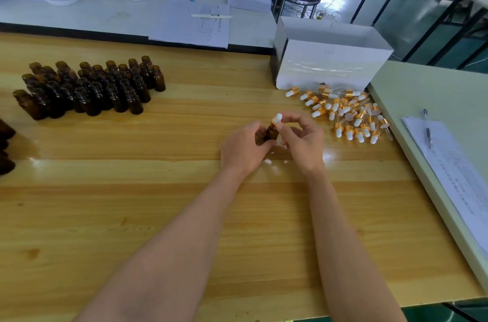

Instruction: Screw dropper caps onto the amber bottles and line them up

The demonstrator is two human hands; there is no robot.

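Two bare hands meet over the middle of the wooden worktop. The left hand holds a small amber bottle. Its fingers are curled round the brown glass. The bottle sits between the two hands and leans a little. The right hand pinches the dropper cap on top of the bottle. Its thumb and first finger are bent round the gold ring, just under the white rubber tip. The other fingers of that hand are loosely curled.

To the right, near the hands, lies a heap of loose dropper caps. It is just in front of a white box. Far to the left stands a big bunch of open amber bottles, packed close together. A pen lies on papers at the right.
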